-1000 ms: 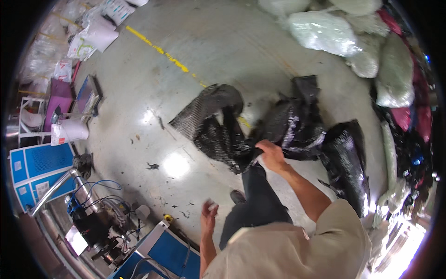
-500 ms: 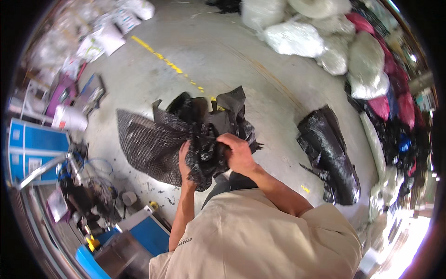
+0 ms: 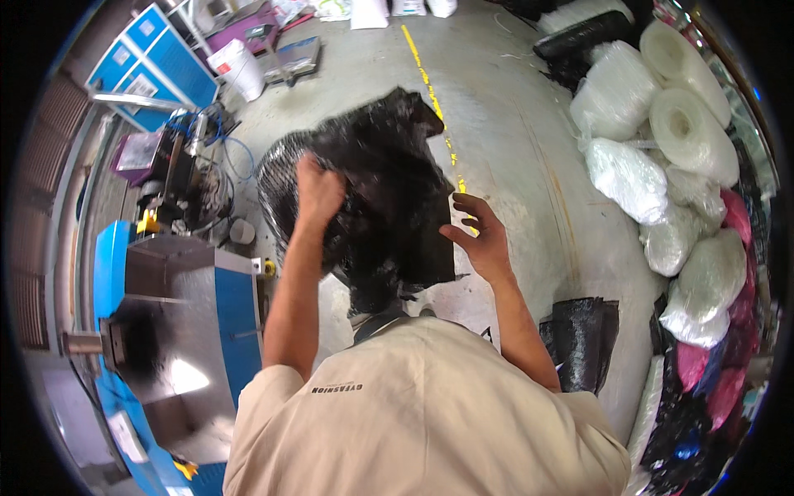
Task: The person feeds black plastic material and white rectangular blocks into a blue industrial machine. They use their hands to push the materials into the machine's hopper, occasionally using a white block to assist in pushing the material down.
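Observation:
A large crumpled sheet of black plastic wrap [image 3: 389,190], with a bubble-like texture along its left side, hangs in front of my body. My left hand [image 3: 321,192] is closed in a fist on the left part of the wrap, and the pinched part is hidden by the fingers. Off the wrap's right edge, my right hand [image 3: 482,234] has its fingers spread and curved, with nothing held in it. To the right of my right forearm, a rolled black plastic bundle [image 3: 585,335] lies on the floor.
On the left stands a blue and grey machine [image 3: 238,310] beside cables and a small white cup [image 3: 242,231]. Clear bubble wrap rolls [image 3: 682,124] and stuffed bags [image 3: 627,178] pile up on the right. A yellow line [image 3: 423,78] runs along the grey floor.
My right hand has let go of the black wrap and moved right, opening. My left hand has moved up and left with the wrap, which is now more spread out. The view has turned.

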Demonstrator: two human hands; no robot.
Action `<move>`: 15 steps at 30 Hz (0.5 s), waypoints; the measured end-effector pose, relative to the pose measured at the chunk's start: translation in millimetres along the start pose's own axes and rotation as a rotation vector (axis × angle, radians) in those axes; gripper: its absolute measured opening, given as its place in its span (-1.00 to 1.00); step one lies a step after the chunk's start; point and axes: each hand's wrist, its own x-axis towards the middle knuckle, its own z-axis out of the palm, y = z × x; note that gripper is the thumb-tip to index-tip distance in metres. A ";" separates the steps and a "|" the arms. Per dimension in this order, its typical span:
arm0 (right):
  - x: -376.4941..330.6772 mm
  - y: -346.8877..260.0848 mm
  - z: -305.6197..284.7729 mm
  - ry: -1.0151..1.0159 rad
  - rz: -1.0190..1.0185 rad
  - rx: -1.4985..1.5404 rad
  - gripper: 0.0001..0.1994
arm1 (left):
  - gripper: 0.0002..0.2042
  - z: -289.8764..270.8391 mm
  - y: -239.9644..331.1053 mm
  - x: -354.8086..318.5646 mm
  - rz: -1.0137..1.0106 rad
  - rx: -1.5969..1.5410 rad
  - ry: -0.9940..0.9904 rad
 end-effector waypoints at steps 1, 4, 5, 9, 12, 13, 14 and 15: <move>-7.5 -1.4 -11.3 -0.076 0.056 -0.050 -0.23 | -0.70 -12.7 4.0 3.8 0.060 0.084 0.027; -28.8 6.4 -40.5 -0.136 0.008 -0.104 -0.10 | -0.63 -37.9 27.9 11.5 0.195 0.229 0.046; -30.1 2.9 -47.5 -0.182 0.052 -0.107 0.04 | -0.61 -48.4 49.1 11.9 0.312 0.211 0.051; -22.0 -1.6 -48.2 -0.268 -0.209 -0.044 0.22 | -0.57 -99.2 73.6 3.4 0.358 0.075 -0.033; -20.3 -13.6 -22.2 -0.373 -0.207 -0.051 0.20 | -0.58 -142.1 81.8 -1.3 0.294 0.007 -0.136; -20.7 -12.5 -15.5 -0.421 -0.198 -0.140 0.18 | -0.60 -142.4 97.7 -6.0 0.294 0.026 -0.184; -19.5 -12.2 -9.9 -0.466 -0.198 -0.227 0.15 | -0.61 -137.1 130.2 -7.8 0.317 0.064 -0.233; -22.9 24.4 -8.7 -0.465 -0.315 -0.295 -0.14 | -0.63 -124.8 166.3 -8.0 0.362 0.090 -0.284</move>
